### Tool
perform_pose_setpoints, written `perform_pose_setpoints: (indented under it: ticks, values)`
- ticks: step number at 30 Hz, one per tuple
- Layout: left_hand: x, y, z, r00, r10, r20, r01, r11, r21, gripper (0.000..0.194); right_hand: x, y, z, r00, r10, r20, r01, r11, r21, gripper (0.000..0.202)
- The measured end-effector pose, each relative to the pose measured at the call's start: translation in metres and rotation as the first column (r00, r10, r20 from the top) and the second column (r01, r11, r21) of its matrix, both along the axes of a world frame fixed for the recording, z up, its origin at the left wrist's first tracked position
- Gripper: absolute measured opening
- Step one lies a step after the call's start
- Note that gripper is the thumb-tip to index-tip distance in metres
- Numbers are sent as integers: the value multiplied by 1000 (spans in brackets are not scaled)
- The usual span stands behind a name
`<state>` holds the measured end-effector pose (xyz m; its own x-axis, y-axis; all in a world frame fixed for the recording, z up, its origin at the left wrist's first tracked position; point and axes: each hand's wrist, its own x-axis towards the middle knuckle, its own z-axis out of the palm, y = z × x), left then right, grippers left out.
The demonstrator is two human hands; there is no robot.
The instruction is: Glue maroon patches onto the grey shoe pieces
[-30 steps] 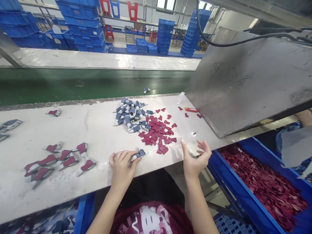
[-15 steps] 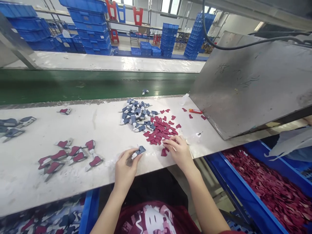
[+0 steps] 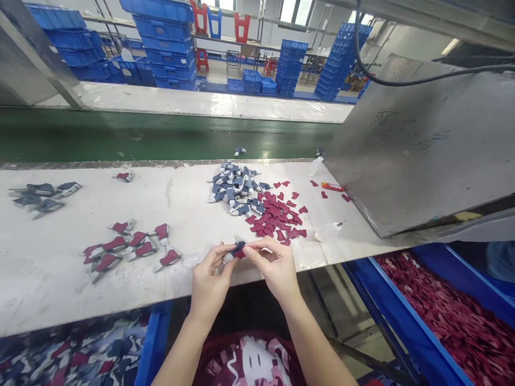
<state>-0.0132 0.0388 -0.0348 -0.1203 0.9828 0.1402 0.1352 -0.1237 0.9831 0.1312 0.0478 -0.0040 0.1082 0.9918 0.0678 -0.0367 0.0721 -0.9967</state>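
Observation:
Near the front edge of the white worktable (image 3: 189, 203), my left hand (image 3: 211, 276) pinches a small blue-grey and white plastic part (image 3: 238, 242). My right hand (image 3: 276, 265) presses a maroon flat piece (image 3: 240, 252) against that part, fingers closed on it. Just beyond the hands lies a pile of maroon pieces (image 3: 277, 214). Behind it and to the left is a heap of blue-grey and white parts (image 3: 237, 185). To the left, several parts with maroon faces (image 3: 139, 246) lie loosely grouped.
A green conveyor belt (image 3: 161, 136) runs behind the table, carrying small parts. At right stand a metal panel (image 3: 422, 150) and a red-orange tool (image 3: 332, 186). Blue bins hold maroon pieces (image 3: 454, 305) lower right and mixed parts (image 3: 80, 348) lower left.
My right hand has moved left from the maroon pile to my left hand, bringing a maroon piece onto the blue-grey part. Another part now shows on the belt at right.

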Motion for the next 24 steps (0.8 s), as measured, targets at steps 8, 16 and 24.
perform_pose_setpoints:
  ticks: [8, 16, 24]
  values:
    - [-2, -7, 5, 997, -47, -56, 45, 998, -43, 21, -6, -5, -5, 996, -89, 16, 88, 994, 70, 4]
    - [1, -8, 11, 989, -25, 148, 50, 984, -169, 25, -10, -15, -9, 913, -297, 281, 178, 907, 382, 7]
    - [5, -13, 21, 992, -59, 112, 73, 990, -123, 17, 14, -8, -4, 985, 162, -53, -158, 985, 68, 30]
